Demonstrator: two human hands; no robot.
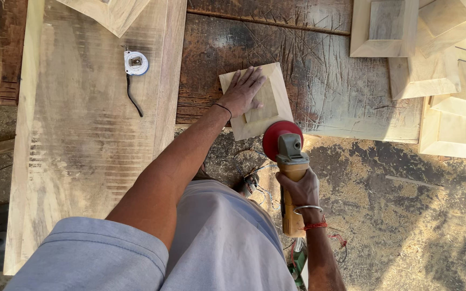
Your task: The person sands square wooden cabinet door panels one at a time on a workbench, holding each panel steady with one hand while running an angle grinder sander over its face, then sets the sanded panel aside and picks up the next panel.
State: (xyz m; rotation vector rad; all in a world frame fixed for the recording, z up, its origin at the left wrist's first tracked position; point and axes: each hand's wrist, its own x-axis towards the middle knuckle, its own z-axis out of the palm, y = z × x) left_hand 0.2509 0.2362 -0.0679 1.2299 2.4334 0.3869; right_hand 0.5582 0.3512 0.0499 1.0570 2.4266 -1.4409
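While left hand (242, 92) (flat) pins panel (256, 100), right hand (299, 189) grips sander (288, 161).

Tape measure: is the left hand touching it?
No, the left hand lies flat on the square wooden block, apart from the tape measure.

1 pale square raised-centre wooden panel (257, 102) at centre; approx. 6 more such panels (384, 27) stacked at 2 o'clock; 1 yellow angle grinder w/ red disc (287, 161); 1 white tape measure (136, 63) at 10.
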